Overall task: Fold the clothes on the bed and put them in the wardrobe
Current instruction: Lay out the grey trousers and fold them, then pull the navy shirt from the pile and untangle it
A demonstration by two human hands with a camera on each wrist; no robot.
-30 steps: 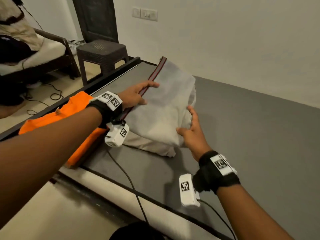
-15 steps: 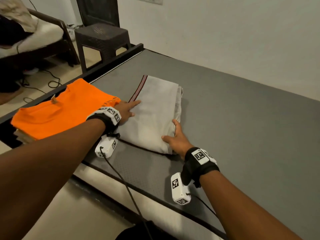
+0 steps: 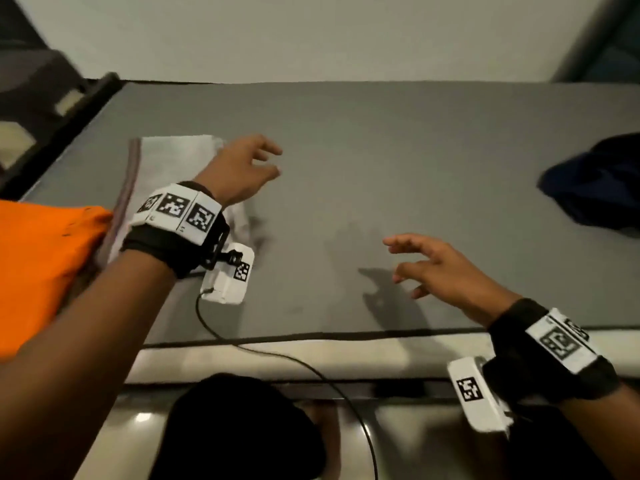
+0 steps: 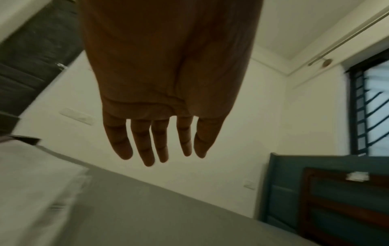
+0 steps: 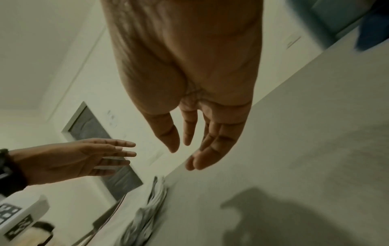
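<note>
A folded grey-white garment (image 3: 166, 161) with a dark red edge lies flat on the grey bed (image 3: 381, 168) at the left. A folded orange garment (image 3: 41, 265) sits beside it at the bed's left end. A crumpled dark blue garment (image 3: 595, 188) lies at the right edge. My left hand (image 3: 249, 168) hovers above the grey garment's right side, fingers straight and empty; the left wrist view shows its fingers (image 4: 147, 149) hanging loose. My right hand (image 3: 436, 268) floats over bare mattress, fingers spread, holding nothing; the same hand (image 5: 189, 149) appears in the right wrist view.
A white wall (image 3: 311, 36) runs behind the bed. A dark stool (image 3: 38, 95) stands off the bed's left end. A blue-and-brown headboard (image 4: 336, 191) and barred window (image 4: 370, 108) are to the right. A cable (image 3: 277, 355) trails over the bed's front edge.
Both hands have lifted off the folded grey garment and moved right over the bed. The view has swung right, bringing the dark blue garment into sight.
</note>
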